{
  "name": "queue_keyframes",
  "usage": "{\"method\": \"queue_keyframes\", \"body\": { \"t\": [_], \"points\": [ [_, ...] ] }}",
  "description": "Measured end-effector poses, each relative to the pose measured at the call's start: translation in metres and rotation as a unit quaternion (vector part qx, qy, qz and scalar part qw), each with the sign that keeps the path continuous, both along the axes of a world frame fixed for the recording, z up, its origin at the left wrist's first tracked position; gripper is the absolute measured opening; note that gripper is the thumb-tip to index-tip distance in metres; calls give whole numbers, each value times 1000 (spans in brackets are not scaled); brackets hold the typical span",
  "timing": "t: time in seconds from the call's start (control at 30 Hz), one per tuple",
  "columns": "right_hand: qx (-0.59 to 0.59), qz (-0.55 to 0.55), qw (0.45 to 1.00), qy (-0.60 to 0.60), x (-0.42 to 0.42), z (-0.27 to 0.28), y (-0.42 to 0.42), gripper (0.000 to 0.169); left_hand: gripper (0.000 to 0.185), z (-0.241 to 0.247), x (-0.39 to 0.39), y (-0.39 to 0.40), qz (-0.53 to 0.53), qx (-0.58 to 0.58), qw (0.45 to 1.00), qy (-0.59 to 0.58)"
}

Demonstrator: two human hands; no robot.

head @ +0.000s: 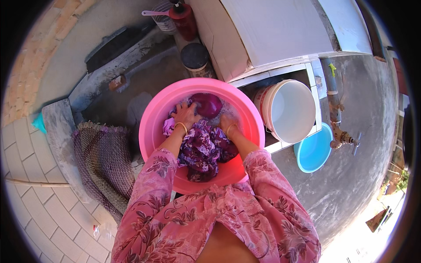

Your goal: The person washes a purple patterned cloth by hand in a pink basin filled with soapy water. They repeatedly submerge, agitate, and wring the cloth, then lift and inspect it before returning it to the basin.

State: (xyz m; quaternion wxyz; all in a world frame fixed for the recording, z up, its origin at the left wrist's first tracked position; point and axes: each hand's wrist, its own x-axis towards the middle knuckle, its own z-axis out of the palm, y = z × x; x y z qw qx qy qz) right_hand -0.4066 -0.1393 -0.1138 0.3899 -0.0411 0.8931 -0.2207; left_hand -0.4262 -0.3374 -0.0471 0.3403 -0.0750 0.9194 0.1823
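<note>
A pink plastic basin [149, 121] stands before me with sudsy water [230, 110] in it. Wet purple floral cloth [200, 148] is heaped in the basin, its near part lying against the red-lit inner wall. A smooth purple bulge [208, 105] of fabric rises at the far side. My left hand [185, 115] lies on the cloth with its fingers spread, beside that bulge. My right hand [227, 123] dips into the suds at the cloth's right edge; its fingertips are hidden, so its grip does not show. Each wrist wears a gold-coloured bangle.
Right of the basin sits a white bucket [292, 110] within a tiled ledge [314, 88]. Beyond it are a blue basin [315, 151] and a tap [345, 139]. A woven mat [102, 164] hangs over the left concrete edge. A dark-lidded jar [194, 56] and a red pump bottle [184, 21] stand behind.
</note>
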Motion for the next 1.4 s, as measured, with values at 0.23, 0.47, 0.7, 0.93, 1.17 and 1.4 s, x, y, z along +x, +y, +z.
{"method": "queue_keyframes", "body": {
  "t": [0.23,0.47,0.7,0.93,1.17,1.4],
  "points": [
    [-50,-46,984,162,-10,21,-5,39,42,2,-3,-15,-43,34,997,46],
    [-257,-167,918,251,23,109,18,29,32,62,38,-22,19,206,940,271],
    [-357,-158,869,304,32,221,12,22,27,123,86,-14,236,555,756,255],
    [-232,-70,926,290,98,164,-9,38,44,42,143,-60,-30,179,961,207],
    [-128,-38,901,413,81,183,14,45,53,95,133,-57,30,126,930,344],
    [-31,-126,970,206,20,104,-35,66,64,39,47,-3,-9,25,942,334]
  ]
}}
